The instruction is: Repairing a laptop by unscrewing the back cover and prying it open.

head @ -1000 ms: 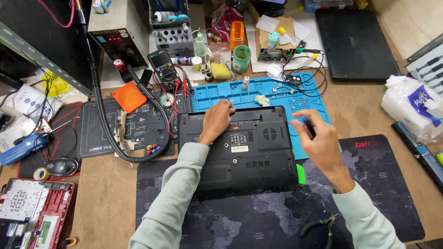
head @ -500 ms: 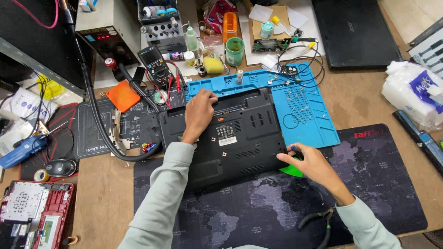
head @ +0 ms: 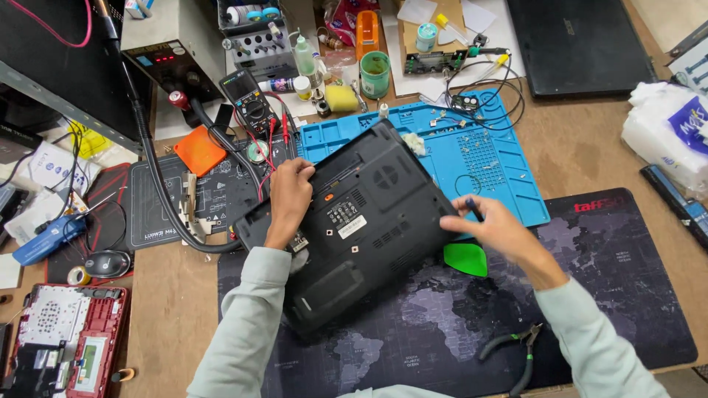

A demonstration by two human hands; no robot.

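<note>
Two hands on one black laptop [head: 361,221], underside up, askew on my counter mat [head: 590,295]: left hand [head: 289,200] pressed flat, right hand [head: 490,228] pinching a dark tool at its edge; steady bracing seemed best.

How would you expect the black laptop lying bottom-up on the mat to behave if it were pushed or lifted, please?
The laptop looks rigid and fairly heavy; it should move as one slab. Lying flat across the dark desk mat, it seems unlikely to tip. The left hand resting on it probably steadies any sliding.
</note>
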